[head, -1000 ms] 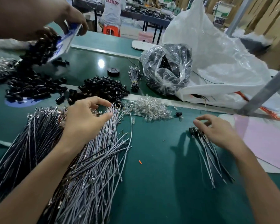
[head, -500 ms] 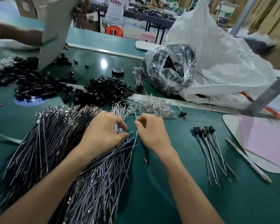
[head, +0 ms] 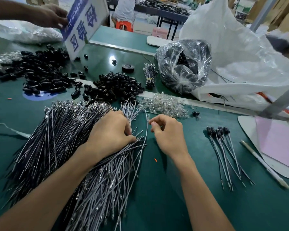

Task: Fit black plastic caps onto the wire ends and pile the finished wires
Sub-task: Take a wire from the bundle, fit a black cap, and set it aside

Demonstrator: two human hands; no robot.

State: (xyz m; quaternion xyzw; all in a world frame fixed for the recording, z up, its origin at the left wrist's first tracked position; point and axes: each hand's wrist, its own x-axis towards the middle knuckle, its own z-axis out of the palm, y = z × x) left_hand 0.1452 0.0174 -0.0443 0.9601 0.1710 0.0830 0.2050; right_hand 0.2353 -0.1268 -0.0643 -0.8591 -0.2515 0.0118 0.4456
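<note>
Under gripping left hand [head: 110, 132], wire pile [head: 60, 139], right hand [head: 167, 132] pinching one wire [head: 147, 117]

Bare green mat [head: 160, 197] between wire heap [head: 48, 147] and capped wires [head: 221, 144]; cap pile [head: 117, 87] beyond.

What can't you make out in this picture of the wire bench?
Head view:
- Right hand: curled fingers hide whether it pinches a wire.
- Left hand: fingertips buried in the grey wires.
- Clear bag: crinkled glare blurs its dark contents.
- Sign: lettering cut by the top edge.
</note>
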